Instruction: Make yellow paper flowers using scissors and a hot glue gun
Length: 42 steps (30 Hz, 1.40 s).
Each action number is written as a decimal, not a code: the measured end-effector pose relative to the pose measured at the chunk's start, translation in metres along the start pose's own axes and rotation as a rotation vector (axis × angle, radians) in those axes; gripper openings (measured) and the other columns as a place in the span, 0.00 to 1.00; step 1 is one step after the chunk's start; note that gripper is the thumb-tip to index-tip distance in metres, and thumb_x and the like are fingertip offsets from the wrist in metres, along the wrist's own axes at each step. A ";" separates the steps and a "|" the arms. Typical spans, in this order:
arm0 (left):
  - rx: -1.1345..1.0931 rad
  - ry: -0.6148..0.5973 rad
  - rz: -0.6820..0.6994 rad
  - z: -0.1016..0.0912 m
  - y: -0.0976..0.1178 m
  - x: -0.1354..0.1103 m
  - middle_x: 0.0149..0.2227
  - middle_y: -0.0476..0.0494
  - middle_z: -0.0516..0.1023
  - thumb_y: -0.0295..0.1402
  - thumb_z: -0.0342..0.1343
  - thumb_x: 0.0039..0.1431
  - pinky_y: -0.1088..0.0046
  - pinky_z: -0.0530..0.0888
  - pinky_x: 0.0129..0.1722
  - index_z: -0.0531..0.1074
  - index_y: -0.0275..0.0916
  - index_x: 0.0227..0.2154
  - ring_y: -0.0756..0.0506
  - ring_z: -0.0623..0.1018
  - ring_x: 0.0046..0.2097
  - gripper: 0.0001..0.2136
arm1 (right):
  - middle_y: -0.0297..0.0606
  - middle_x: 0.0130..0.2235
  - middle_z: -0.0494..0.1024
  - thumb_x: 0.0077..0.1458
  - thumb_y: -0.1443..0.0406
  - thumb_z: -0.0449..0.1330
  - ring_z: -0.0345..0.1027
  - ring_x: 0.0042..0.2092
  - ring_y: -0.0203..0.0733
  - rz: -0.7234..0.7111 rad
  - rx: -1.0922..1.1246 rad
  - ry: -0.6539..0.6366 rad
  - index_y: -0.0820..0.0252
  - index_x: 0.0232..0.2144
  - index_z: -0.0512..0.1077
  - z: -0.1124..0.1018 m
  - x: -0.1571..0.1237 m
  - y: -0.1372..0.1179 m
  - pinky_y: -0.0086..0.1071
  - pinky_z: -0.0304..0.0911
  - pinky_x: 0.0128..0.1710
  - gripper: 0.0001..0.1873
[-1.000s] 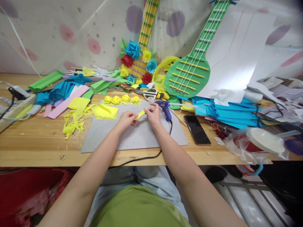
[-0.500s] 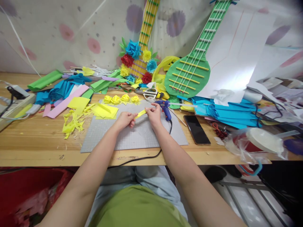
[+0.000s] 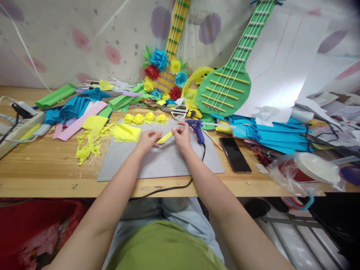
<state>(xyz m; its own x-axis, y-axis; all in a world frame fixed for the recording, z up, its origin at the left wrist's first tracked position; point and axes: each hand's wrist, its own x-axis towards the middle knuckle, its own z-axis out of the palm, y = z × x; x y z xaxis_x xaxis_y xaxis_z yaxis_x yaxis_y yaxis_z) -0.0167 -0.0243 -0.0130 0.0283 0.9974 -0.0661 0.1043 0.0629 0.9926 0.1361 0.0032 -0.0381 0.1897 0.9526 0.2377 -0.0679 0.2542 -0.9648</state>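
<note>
A narrow yellow paper strip (image 3: 165, 138) slants between my two hands above the grey cutting mat (image 3: 163, 161). My right hand (image 3: 182, 137) pinches its upper right end between thumb and fingers. At the lower left end, my left hand (image 3: 149, 141) has its fingers closed on the strip, whose tip shows beside them. Just right of my right hand lies a blue glue gun (image 3: 197, 130) with a clear glue stick in its back. Several yellow paper flowers (image 3: 150, 118) stand in a row behind the mat's edge. Yellow paper sheets (image 3: 126, 133) lie left of my left hand.
A phone (image 3: 234, 154) lies right of the mat, near a lidded cup (image 3: 312, 168) in plastic. White-handled scissors (image 3: 179, 111) rest behind. Two paper-covered instruments, one green (image 3: 225, 90), one yellow with flowers (image 3: 174, 37), lean at the back. Yellow scraps (image 3: 88, 148) and a black cord (image 3: 165, 188) lie about.
The strip's lower left end has come further into view, as my left hand has shifted slightly left along it. My right hand keeps its pinch in nearly the same place.
</note>
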 end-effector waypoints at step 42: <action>-0.037 -0.125 -0.019 0.011 -0.005 0.004 0.20 0.49 0.74 0.41 0.69 0.27 0.76 0.69 0.27 0.73 0.33 0.25 0.52 0.72 0.23 0.21 | 0.23 0.22 0.66 0.40 0.61 0.62 0.63 0.25 0.31 0.060 0.088 -0.058 0.56 0.36 0.57 0.000 -0.002 -0.008 0.27 0.59 0.28 0.22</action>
<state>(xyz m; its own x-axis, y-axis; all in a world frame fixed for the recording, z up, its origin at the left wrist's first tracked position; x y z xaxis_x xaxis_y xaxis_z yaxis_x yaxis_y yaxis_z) -0.0057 -0.0215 -0.0191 0.1502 0.9841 -0.0950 0.0689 0.0854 0.9940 0.1358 -0.0010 -0.0311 0.1255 0.9740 0.1887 -0.1639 0.2080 -0.9643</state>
